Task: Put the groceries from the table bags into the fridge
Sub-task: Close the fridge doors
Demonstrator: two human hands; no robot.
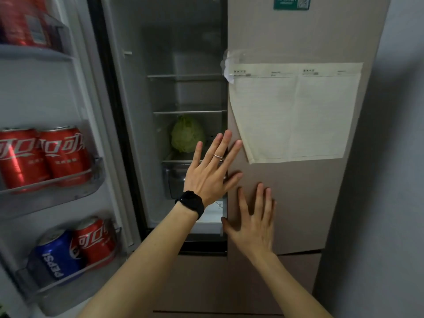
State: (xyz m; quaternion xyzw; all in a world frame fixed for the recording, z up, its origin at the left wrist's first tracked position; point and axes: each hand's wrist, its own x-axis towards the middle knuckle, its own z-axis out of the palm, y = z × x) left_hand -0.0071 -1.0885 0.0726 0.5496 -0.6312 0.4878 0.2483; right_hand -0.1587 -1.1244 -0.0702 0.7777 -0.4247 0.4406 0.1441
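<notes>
The fridge stands in front of me with its left door (pixel 46 99) swung open and its right door (pixel 298 191) closed. A green cabbage (pixel 187 136) sits on a lower shelf inside, above a clear drawer (pixel 174 177). My left hand (pixel 211 171), with a ring and a black wrist band, is spread flat at the inner edge of the right door. My right hand (pixel 254 221) lies flat with straight fingers on the right door's front, lower down. Neither hand holds anything.
Red cola cans (pixel 41 157) fill the middle rack of the open door; a blue Pepsi can (pixel 57 253) and a red can (pixel 96 239) stand in the lower rack. Glass shelves (pixel 185 76) above the cabbage look bare. A paper sheet (pixel 296 111) hangs on the right door. A wall (pixel 390 157) is at right.
</notes>
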